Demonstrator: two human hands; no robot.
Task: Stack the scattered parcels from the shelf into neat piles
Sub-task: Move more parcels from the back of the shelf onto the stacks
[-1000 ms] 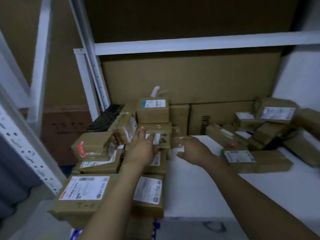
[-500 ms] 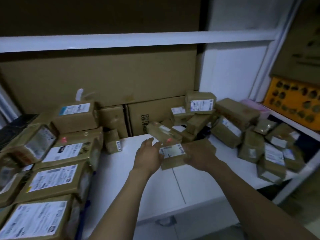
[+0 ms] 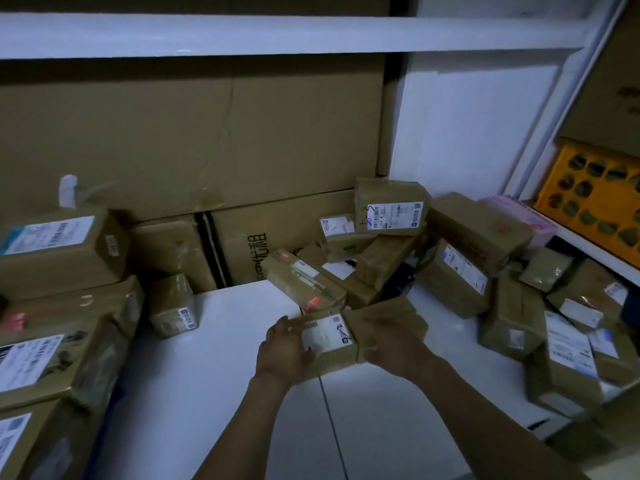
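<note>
Fingers (image 3: 282, 329) of the left hand (image 3: 285, 351) and right hand (image 3: 393, 341) gripped the ends of a small labelled parcel (image 3: 329, 341), now drawn nearer over the white shelf (image 3: 221, 375) than half a second before; scattered parcels (image 3: 512, 282) lay right, neater piles (image 3: 59, 306) left, in dim light

Probably a dim parcel storeroom: white metal shelving (image 3: 277, 32), labelled cardboard parcels (image 3: 389, 207), big flat cartons (image 3: 190, 133) behind.
</note>
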